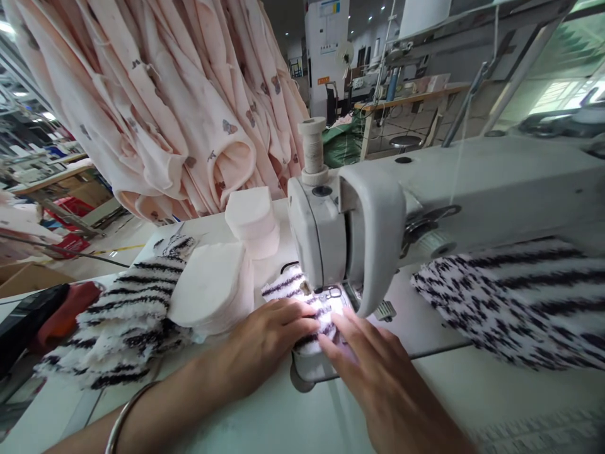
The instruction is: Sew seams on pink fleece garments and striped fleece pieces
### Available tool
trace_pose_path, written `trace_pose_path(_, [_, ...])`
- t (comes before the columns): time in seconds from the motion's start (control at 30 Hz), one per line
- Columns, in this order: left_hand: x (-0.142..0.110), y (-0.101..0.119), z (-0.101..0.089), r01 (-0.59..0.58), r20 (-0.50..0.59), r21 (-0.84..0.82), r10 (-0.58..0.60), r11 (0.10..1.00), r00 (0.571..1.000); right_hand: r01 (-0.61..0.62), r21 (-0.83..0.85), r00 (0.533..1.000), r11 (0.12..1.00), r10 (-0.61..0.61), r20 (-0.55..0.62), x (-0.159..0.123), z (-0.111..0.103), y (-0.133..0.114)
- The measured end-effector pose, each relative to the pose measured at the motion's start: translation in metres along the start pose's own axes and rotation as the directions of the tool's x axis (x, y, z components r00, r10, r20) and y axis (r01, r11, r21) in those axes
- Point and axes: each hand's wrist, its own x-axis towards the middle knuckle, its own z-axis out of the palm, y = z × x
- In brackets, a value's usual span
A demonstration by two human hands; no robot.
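Note:
A small piece of fluffy black-and-white striped fabric (309, 345) lies under the needle area of a white sewing machine (317, 236), lit by a bright lamp. My left hand (270, 334) rests on its left side with fingers stretched out flat, the tips close to the presser foot. From the right, my right hand (371, 359) touches the same piece, its fingers extended and slightly apart. The machine head hides the fabric's far part. Neither hand is wrapped around anything. A bangle (123, 413) circles my left forearm.
Two stacks of white pads (212, 284) (253, 211) stand left of the machine, beside piled striped fabric (132, 309). More striped pieces (515, 296) lie under the machine arm. Pale pink garments (189, 107) hang behind the table. A thread spool (312, 148) tops the machine head.

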Motion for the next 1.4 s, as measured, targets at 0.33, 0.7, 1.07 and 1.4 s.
trace_pose_path(0.33, [0.0,-0.003,0.018,0.09,-0.109,0.169,-0.072,0.981,0.991,-0.016,-0.018,0.996,1.0,0.017,0.086,0.008,-0.007,0.034])
trace_pose_path(0.7, [-0.003,-0.014,0.003,0.044,0.08,0.031,-0.046,0.999,0.996,-0.078,-0.179,0.994,0.981,0.091,0.065,-0.003,0.001,-0.031])
trace_pose_path(1.07, [-0.003,0.0,0.015,0.12,-0.081,0.171,-0.107,0.978,0.991,0.08,0.064,0.984,0.995,-0.089,0.151,0.002,-0.003,0.019])
trace_pose_path(1.4, [-0.011,0.0,-0.004,0.062,0.101,0.005,-0.062,0.998,0.993,-0.08,-0.149,0.996,0.986,0.085,0.03,-0.006,0.004,-0.029])
